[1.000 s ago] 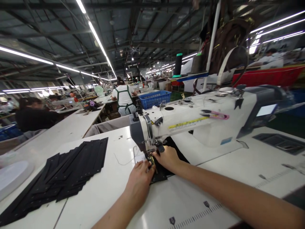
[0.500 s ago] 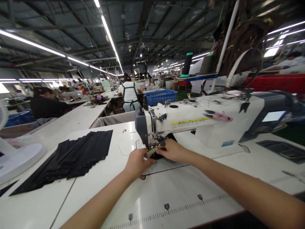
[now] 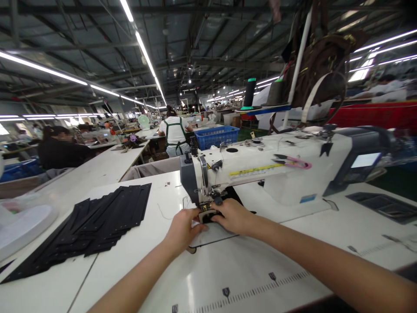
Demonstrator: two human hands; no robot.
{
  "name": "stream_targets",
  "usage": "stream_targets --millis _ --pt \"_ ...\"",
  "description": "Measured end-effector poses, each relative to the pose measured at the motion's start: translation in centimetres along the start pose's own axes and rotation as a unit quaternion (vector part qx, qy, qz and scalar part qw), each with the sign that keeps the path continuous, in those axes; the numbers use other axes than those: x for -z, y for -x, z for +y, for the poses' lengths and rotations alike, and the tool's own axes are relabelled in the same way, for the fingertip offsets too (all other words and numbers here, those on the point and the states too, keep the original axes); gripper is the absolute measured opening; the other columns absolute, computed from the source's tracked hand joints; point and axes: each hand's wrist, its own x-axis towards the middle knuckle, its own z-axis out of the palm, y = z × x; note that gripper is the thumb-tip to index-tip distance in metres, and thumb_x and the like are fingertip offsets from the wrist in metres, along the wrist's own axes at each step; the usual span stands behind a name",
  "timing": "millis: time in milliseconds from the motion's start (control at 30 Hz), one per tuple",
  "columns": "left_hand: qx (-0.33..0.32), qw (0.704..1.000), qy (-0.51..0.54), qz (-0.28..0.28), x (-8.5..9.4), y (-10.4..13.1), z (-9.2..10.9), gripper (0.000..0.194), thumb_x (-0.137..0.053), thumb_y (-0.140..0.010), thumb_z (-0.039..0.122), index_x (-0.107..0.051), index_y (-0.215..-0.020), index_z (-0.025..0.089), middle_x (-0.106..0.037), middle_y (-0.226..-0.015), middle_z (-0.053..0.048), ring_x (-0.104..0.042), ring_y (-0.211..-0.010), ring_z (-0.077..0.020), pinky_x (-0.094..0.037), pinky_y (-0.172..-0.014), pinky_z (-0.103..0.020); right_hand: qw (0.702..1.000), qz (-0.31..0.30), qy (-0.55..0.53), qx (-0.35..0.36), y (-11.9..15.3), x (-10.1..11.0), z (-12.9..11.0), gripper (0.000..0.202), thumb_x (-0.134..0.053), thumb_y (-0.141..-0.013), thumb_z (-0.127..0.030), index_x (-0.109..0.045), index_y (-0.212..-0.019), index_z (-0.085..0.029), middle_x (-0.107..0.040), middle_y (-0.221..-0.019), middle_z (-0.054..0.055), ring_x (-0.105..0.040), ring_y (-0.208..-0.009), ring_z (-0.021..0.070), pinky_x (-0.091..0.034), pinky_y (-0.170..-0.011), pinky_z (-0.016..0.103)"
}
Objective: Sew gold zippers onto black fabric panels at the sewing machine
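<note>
A white sewing machine [image 3: 273, 152] stands in front of me, its needle area low at the left end of the arm. Under the presser foot lies a small black workpiece [image 3: 208, 217] with a pale edge; black material also shows behind the foot. My left hand [image 3: 182, 227] pinches the workpiece's left side between thumb and fingers. From the right, my right hand [image 3: 235, 216] grips the same piece close to the foot, its fingers partly hidden. Left of the machine, a fanned pile of flat black panels [image 3: 114, 215] rests on the white table [image 3: 156, 278].
Pink-handled thread snips [image 3: 295, 162] lie against the machine arm. Thread cones [image 3: 249, 93] stand on a rack behind. A white fan base [image 3: 28, 226] sits at the left edge. Beyond are a blue crate [image 3: 217, 136] and a co-worker in a green apron [image 3: 175, 130].
The workpiece has turned between my hands: its pale face showed before, now its black inside with a pale edge. Both hands remain at the foot. The view has shifted slightly.
</note>
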Motion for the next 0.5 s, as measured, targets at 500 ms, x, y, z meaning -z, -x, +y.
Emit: stream_targets --millis 500 --pt "-0.132 0.979 -0.107 0.112 -2.8 3.9 1.4 0.024 -0.051 -0.075 0.003 -0.063 -0.091 0.015 -0.066 -0.090 -0.008 -0.062 -0.079 -0.0201 -0.052 -0.072 -0.035 0.973 0.145 0.123 0.130 4.1 -5.1 -1.1 0.026 -0.047 -0.077 -0.004 -0.064 -0.098 -0.004 -0.065 -0.103 0.015 -0.061 -0.096 0.0238 -0.050 -0.081 0.032"
